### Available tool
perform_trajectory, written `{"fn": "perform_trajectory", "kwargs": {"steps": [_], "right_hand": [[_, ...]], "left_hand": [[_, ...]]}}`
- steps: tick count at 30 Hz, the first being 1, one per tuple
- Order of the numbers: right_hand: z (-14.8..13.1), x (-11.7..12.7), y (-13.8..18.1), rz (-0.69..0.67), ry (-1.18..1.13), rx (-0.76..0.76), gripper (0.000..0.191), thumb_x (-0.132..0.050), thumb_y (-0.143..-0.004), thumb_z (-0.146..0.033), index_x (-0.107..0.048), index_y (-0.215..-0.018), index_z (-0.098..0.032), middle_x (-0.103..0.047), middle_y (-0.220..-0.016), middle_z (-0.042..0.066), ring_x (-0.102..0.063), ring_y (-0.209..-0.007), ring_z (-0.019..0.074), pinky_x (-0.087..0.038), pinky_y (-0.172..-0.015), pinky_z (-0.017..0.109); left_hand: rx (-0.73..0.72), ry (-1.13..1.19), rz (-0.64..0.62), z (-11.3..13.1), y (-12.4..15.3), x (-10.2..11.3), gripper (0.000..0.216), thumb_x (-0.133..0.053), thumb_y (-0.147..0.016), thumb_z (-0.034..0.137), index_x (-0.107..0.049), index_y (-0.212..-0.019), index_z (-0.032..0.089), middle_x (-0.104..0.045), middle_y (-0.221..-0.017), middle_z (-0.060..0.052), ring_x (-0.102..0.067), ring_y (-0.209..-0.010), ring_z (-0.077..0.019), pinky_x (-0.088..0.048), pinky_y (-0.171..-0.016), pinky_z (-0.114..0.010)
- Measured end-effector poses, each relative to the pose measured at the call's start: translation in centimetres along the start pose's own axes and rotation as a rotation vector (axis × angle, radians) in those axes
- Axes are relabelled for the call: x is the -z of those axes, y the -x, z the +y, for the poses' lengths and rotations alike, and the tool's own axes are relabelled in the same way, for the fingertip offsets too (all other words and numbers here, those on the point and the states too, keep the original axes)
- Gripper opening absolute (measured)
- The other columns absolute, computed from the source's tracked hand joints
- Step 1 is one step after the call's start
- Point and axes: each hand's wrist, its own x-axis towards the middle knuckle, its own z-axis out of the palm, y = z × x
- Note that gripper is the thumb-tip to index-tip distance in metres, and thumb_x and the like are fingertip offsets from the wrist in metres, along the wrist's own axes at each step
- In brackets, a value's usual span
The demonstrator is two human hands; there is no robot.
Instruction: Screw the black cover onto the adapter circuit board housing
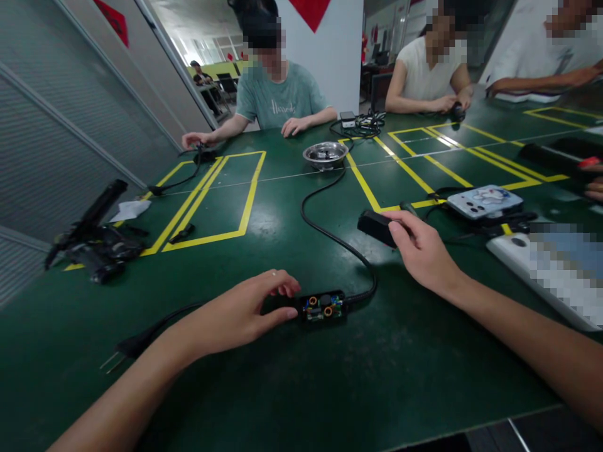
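Note:
An opened power adapter (323, 307) lies on the green table (292, 383) with its circuit board showing. A black cable (330, 235) runs from it toward the metal bowl, and a second cable ends in a plug (129, 346) at the lower left. My left hand (245, 312) rests beside the adapter, thumb and fingers curled against its left end. My right hand (419, 248) reaches over a black cover piece (375, 225) and grips it with thumb and fingers; a dark tool handle (409, 208) lies just behind.
A metal bowl (325, 154) holding small parts sits mid-table. A phone (485, 201) and a white device (541, 267) lie at the right. Black gear (94, 245) and white paper (129, 209) are at the left. Yellow tape (247, 201) marks rectangles. Other people sit along the far side.

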Motion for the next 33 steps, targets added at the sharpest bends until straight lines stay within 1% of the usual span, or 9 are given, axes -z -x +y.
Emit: {"fn": "perform_trajectory", "kwargs": {"steps": [2, 5, 6, 8, 12, 17, 21, 25, 33], "right_hand": [[-0.4, -0.3, 0.5, -0.095, -0.124, -0.033, 0.032, -0.043, -0.098, -0.036, -0.061, -0.121, -0.023, -0.067, -0.112, 0.005, -0.064, -0.096, 0.0195, -0.052, -0.080, 0.034], [-0.6, -1.1, 1.3, -0.342, -0.284, -0.133, 0.036, -0.042, -0.098, -0.039, -0.058, -0.127, -0.025, -0.064, -0.117, 0.005, -0.065, -0.080, 0.0157, -0.055, -0.069, 0.033], [-0.6, -1.3, 1.5, -0.418, -0.287, -0.146, 0.037, -0.043, -0.097, -0.039, -0.058, -0.128, -0.025, -0.064, -0.118, 0.006, -0.065, -0.076, 0.0149, -0.055, -0.068, 0.033], [-0.5, -1.7, 1.8, -0.505, -0.196, -0.097, 0.039, -0.053, -0.093, -0.038, -0.058, -0.129, -0.025, -0.063, -0.118, 0.006, -0.064, -0.081, 0.0168, -0.054, -0.076, 0.037], [-0.7, -1.6, 1.7, -0.511, -0.001, 0.043, 0.049, -0.066, -0.082, -0.027, -0.055, -0.131, -0.023, -0.059, -0.123, 0.007, -0.060, -0.104, 0.0217, -0.047, -0.094, 0.041], [-3.0, -1.6, 2.0, -0.435, -0.044, 0.148, 0.043, -0.063, -0.082, -0.025, -0.056, -0.124, -0.017, -0.062, -0.114, 0.007, -0.060, -0.100, 0.0185, -0.049, -0.089, 0.034], [-4.7, -3.2, 2.8, -0.538, -0.111, 0.311, 0.044, -0.063, -0.084, -0.033, -0.058, -0.124, -0.013, -0.064, -0.116, 0.007, -0.057, -0.106, 0.0182, -0.047, -0.094, 0.033], [-4.8, -4.8, 3.5, -0.657, -0.015, 0.417, 0.048, -0.056, -0.090, -0.038, -0.055, -0.130, -0.010, -0.063, -0.122, 0.010, -0.054, -0.112, 0.0217, -0.044, -0.101, 0.038], [-4.8, -4.6, 3.9, -0.668, 0.131, 0.459, 0.049, -0.051, -0.093, -0.035, -0.053, -0.134, -0.008, -0.061, -0.123, 0.015, -0.054, -0.112, 0.0254, -0.046, -0.098, 0.045]], "left_hand": [[0.051, 0.037, -0.062, -0.4, 0.1, 0.7, 0.028, -0.055, -0.093, 0.044, -0.057, -0.113, 0.024, -0.063, -0.108, -0.002, -0.060, -0.098, -0.0180, -0.050, -0.086, -0.033], [0.070, 0.101, -0.157, -0.5, 0.0, 1.0, 0.023, -0.055, -0.093, 0.041, -0.062, -0.105, 0.023, -0.063, -0.094, 0.000, -0.060, -0.083, -0.0159, -0.049, -0.075, -0.029], [0.058, 0.118, -0.171, -0.5, 0.0, 0.9, 0.021, -0.054, -0.093, 0.039, -0.063, -0.104, 0.023, -0.062, -0.093, 0.000, -0.059, -0.081, -0.0153, -0.048, -0.074, -0.029], [0.031, 0.138, -0.178, -0.4, -0.2, 0.7, 0.019, -0.053, -0.094, 0.036, -0.064, -0.103, 0.023, -0.062, -0.093, 0.000, -0.059, -0.080, -0.0145, -0.047, -0.073, -0.028], [-0.009, 0.127, -0.169, -0.4, -0.3, 0.6, 0.020, -0.053, -0.095, 0.035, -0.066, -0.102, 0.023, -0.061, -0.095, -0.001, -0.058, -0.081, -0.0146, -0.046, -0.075, -0.028], [-0.031, 0.086, -0.172, -0.4, -0.4, 0.8, 0.021, -0.052, -0.095, 0.034, -0.067, -0.101, 0.021, -0.060, -0.095, -0.002, -0.058, -0.081, -0.0147, -0.045, -0.073, -0.027], [-0.033, 0.115, -0.179, -0.6, -0.4, 0.6, 0.019, -0.053, -0.094, 0.032, -0.067, -0.098, 0.020, -0.060, -0.092, -0.002, -0.057, -0.078, -0.0138, -0.044, -0.070, -0.025], [-0.016, 0.137, -0.181, -0.8, -0.4, 0.4, 0.018, -0.055, -0.093, 0.033, -0.067, -0.094, 0.020, -0.060, -0.089, 0.000, -0.057, -0.074, -0.0130, -0.043, -0.066, -0.024], [-0.015, 0.148, -0.177, -0.5, -0.4, 0.5, 0.019, -0.054, -0.093, 0.033, -0.066, -0.098, 0.019, -0.062, -0.092, -0.001, -0.058, -0.078, -0.0137, -0.045, -0.069, -0.026]]}}
